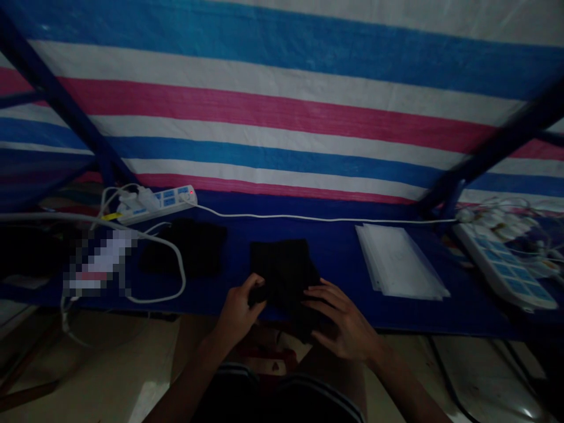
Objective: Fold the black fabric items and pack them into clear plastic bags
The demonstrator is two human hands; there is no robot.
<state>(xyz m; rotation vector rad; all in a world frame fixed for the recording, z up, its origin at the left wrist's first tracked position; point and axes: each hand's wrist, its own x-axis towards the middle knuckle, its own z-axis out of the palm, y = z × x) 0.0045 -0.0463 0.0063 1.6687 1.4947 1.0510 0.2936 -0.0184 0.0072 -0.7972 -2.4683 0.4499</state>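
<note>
With the black folded cloth at the dark blue surface's 6 o'clock edge, my left hand closed on its 9 o'clock side and my right hand open flat at 4 o'clock, I should keep the layers squared.

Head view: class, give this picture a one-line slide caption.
Left hand grips the black cloth, right hand lies flat on it, on a blue table beside clear sheets.
</note>
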